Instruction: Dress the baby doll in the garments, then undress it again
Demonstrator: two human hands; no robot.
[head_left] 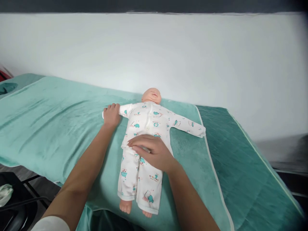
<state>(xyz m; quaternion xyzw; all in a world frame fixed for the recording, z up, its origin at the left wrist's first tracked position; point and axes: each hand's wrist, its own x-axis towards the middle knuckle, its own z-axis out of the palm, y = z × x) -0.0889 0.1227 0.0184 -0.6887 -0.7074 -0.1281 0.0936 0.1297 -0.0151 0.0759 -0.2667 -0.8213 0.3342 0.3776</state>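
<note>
Wall (pixel 154 57) blocks beyond doll (pixel 145 128) (room above its chest (pixel 146 115)).

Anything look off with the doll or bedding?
Mildly: the doll shows no hand at the cuff of its sleeve at picture right, though both feet poke from the trousers. That sleeve may just run long. No visible spills or damage.

One doll (pixel 148 119), one printed top (pixel 160 123), two sleeves (pixel 186 124), one pair of trousers (pixel 149 186), two bare feet (pixel 125 206) towards six o'clock; one left hand (pixel 112 115) at nine, one right hand (pixel 155 150) at six; one light green blanket (pixel 72 107); one darker quilted cover (pixel 247 170) at four; one pale bundle (pixel 5 194) at eight.
</note>
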